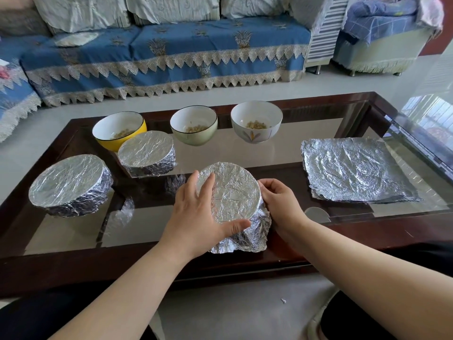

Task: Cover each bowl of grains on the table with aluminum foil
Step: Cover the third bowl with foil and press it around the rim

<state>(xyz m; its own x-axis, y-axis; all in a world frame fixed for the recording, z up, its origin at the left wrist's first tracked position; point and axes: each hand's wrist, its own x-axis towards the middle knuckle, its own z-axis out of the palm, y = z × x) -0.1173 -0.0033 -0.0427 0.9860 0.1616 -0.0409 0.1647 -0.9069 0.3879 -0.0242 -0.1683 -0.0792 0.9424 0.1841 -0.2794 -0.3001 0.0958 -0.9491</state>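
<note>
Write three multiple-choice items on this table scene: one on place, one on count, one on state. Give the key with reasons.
1. Where do the spare foil sheets lie?
A. right side of the table
B. on the sofa
C. under the yellow bowl

2. How many bowls stand uncovered?
A. one
B. three
C. five

3. What state is the near bowl in?
A. bare
B. upside down
C. foil over it, both hands on it

Key: 1 A, the sheets lie flat to the right. 2 B, the yellow bowl, green bowl and flowered bowl show grains. 3 C, the left hand and right hand hold its foil.
</note>
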